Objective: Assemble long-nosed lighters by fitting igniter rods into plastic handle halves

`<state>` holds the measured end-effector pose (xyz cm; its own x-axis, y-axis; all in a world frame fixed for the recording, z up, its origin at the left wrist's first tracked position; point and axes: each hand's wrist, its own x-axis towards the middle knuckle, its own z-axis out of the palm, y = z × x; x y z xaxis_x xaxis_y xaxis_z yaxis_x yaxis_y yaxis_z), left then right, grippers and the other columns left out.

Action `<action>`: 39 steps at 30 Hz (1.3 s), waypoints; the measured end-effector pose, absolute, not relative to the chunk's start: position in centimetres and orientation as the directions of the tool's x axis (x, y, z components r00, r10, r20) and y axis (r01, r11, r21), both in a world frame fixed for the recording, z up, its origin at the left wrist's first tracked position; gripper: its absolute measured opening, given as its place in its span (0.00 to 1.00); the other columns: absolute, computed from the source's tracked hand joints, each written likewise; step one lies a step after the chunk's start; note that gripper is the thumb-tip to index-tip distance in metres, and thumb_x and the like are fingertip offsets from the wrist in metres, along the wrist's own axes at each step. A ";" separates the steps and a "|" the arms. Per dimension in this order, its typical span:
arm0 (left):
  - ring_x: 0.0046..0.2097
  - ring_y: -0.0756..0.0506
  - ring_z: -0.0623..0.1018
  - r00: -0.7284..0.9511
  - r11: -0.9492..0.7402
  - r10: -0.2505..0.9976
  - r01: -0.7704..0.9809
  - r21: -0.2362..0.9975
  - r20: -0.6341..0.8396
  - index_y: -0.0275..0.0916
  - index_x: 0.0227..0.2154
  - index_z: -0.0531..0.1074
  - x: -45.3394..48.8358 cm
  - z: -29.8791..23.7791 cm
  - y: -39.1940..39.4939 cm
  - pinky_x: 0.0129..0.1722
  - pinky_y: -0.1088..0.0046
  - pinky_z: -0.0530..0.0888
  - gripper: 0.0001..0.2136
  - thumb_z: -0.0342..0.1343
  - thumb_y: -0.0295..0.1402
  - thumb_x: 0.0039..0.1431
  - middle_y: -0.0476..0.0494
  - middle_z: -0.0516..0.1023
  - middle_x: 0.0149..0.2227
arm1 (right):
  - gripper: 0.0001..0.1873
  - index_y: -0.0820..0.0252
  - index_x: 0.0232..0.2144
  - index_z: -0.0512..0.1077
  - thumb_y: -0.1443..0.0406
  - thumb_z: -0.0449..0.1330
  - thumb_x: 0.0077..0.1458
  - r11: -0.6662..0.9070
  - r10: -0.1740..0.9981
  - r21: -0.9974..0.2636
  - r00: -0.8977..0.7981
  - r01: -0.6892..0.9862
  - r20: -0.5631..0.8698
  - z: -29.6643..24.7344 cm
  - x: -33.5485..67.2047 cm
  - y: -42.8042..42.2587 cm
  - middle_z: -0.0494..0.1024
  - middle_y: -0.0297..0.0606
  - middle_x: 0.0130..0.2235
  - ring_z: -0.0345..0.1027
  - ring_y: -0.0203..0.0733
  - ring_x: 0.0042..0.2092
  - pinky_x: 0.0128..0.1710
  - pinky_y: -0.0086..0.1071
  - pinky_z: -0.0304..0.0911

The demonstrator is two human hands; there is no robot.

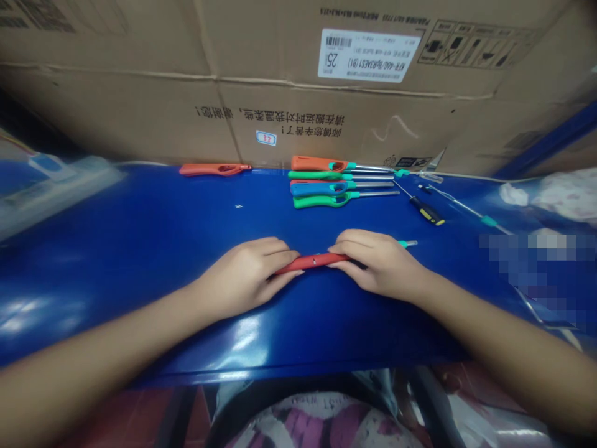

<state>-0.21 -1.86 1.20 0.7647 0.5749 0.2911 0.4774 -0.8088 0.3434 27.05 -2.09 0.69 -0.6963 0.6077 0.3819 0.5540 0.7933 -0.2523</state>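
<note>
Between my two hands, just above the front half of the blue table (153, 261), is a red lighter body (313, 261) seen edge-on. My left hand (254, 267) pinches its left end between thumb and fingers. At the other end, my right hand (373, 258) grips it the same way. A teal piece with a metal tip (408, 243) shows just beyond my right hand; I cannot tell whether it joins the red body. Farther back lies a stack of long-necked lighters, among them an orange lighter (321, 163), a blue lighter (321, 188) and a green lighter (321, 201).
An orange lighter body (212, 169) lies at the back left. A black and yellow screwdriver (428, 211) and a metal rod with a teal collar (466, 208) are at the right. A large cardboard box (153, 118) walls the back edge. A pale bag (566, 196) sits far right.
</note>
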 end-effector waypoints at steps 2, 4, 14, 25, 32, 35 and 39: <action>0.38 0.44 0.77 0.765 -0.813 0.567 0.459 0.358 0.306 0.35 0.48 0.77 -0.1 1.4 -2.0 0.39 0.68 0.74 0.13 0.50 0.34 0.71 0.40 0.79 0.37 | 0.09 0.60 0.38 0.74 0.62 0.56 0.67 0.790 0.613 -0.280 -0.692 0.545 0.380 0.7 26.9 -2.1 0.78 0.43 0.38 0.72 0.43 0.40 0.40 0.35 0.68; 0.38 0.45 0.77 0.753 -0.807 0.575 0.458 0.373 0.320 0.35 0.47 0.77 -0.1 1.6 -2.0 0.38 0.69 0.74 0.12 0.50 0.34 0.70 0.40 0.79 0.36 | 0.09 0.59 0.39 0.74 0.62 0.56 0.67 0.768 0.640 -0.329 -0.676 0.549 0.365 0.9 26.9 -2.1 0.78 0.41 0.38 0.72 0.42 0.40 0.40 0.35 0.68; 0.38 0.43 0.77 0.731 -0.783 0.607 0.484 0.390 0.311 0.32 0.45 0.78 -0.2 1.7 -1.8 0.39 0.67 0.74 0.13 0.51 0.32 0.69 0.39 0.78 0.35 | 0.10 0.59 0.34 0.70 0.59 0.59 0.65 0.734 0.679 -0.237 -0.690 0.636 0.250 2.5 28.0 -1.5 0.74 0.38 0.34 0.67 0.41 0.35 0.35 0.34 0.60; 0.22 0.53 0.70 0.579 0.356 0.729 0.135 0.925 -0.365 0.33 0.30 0.74 1.7 2.0 -2.2 0.19 0.79 0.68 0.15 0.56 0.42 0.64 0.45 0.74 0.27 | 0.20 0.63 0.50 0.72 0.54 0.57 0.66 0.836 0.529 -0.061 -0.773 0.545 0.350 2.5 27.0 -2.4 0.82 0.45 0.46 0.74 0.46 0.44 0.45 0.41 0.56; 0.32 0.49 0.78 0.626 -0.304 0.780 0.374 0.876 0.004 0.41 0.51 0.75 1.5 2.4 -3.3 0.31 0.75 0.75 0.15 0.54 0.41 0.68 0.46 0.81 0.36 | 0.13 0.63 0.48 0.72 0.63 0.54 0.68 0.854 0.514 -0.147 -0.764 0.499 0.391 2.5 26.4 -3.1 0.83 0.44 0.45 0.75 0.43 0.43 0.40 0.39 0.54; 0.44 0.45 0.81 0.739 -0.608 0.652 0.378 0.698 0.168 0.42 0.52 0.76 1.0 1.8 -3.3 0.44 0.72 0.75 0.14 0.52 0.39 0.70 0.44 0.82 0.46 | 0.12 0.64 0.46 0.73 0.64 0.53 0.67 0.876 0.481 -0.173 -0.784 0.451 0.392 2.5 26.4 -3.4 0.83 0.43 0.40 0.75 0.42 0.38 0.37 0.39 0.53; 0.42 0.44 0.82 0.780 -0.707 0.599 0.412 0.575 0.178 0.40 0.52 0.75 0.7 1.4 -3.0 0.41 0.71 0.76 0.16 0.48 0.41 0.72 0.42 0.82 0.46 | 0.13 0.64 0.44 0.75 0.64 0.52 0.69 0.877 0.479 -0.175 -0.794 0.447 0.373 2.5 26.2 -3.4 0.83 0.42 0.38 0.73 0.40 0.33 0.36 0.38 0.52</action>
<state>0.67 -3.00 1.39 0.7804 0.5994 0.1779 0.4118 -0.7068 0.5752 26.24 -3.38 2.50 -0.7943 0.4794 0.3731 0.4473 0.8771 -0.1747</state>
